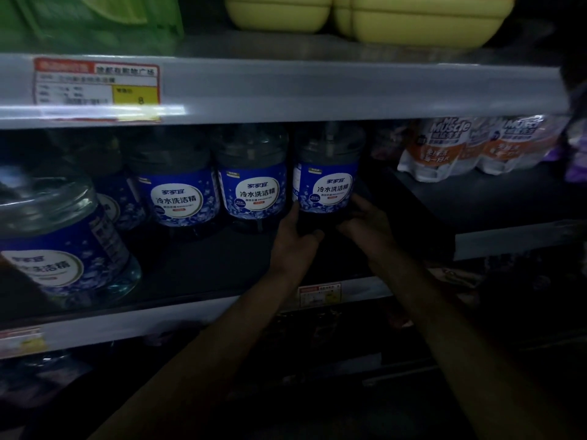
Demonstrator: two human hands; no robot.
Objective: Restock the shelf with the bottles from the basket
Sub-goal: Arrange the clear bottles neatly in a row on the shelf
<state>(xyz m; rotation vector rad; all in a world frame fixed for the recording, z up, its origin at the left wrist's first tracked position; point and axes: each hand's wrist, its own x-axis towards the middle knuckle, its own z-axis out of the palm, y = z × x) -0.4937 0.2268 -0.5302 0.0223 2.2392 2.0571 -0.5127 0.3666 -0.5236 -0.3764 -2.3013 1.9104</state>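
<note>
Several clear bottles with blue labels stand on the dark middle shelf (197,268). The rightmost bottle (327,182) stands upright at the end of the back row, and both hands grip its base. My left hand (293,239) holds its lower left side. My right hand (365,222) holds its lower right side. Two more bottles (254,182) (181,192) stand to its left in the row. A nearer bottle (60,239) stands at the front left. The basket is out of view.
White and orange refill pouches (451,147) lie on a raised dark step at the right. The shelf above carries yellow tubs (397,17) and green packs (89,20), with a price tag (95,87) on its front rail. Lower shelves are dark.
</note>
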